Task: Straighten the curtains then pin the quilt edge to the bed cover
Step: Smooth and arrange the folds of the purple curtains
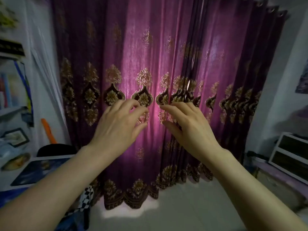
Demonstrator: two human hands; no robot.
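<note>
Purple curtains [143, 52] with gold ornaments hang drawn across the window straight ahead, reaching the white floor. Light glows through the cloth in the middle. The right panel [221, 67] is bunched in folds; the seam between the panels runs down near its left side. My left hand [119, 124] is raised at the middle of the curtain, fingers curled and apart, holding nothing. My right hand [186, 125] is beside it, fingers spread, fingertips at or near the cloth. No quilt, bed cover or pin is in view.
A shelf with books [11, 90] and a picture frame [15, 136] stands on the left, with a dark tablet-like panel [36, 170] below. A white drawer unit [291, 155] sits on a ledge at the right. Checkered fabric [86, 197] lies by the curtain's lower left.
</note>
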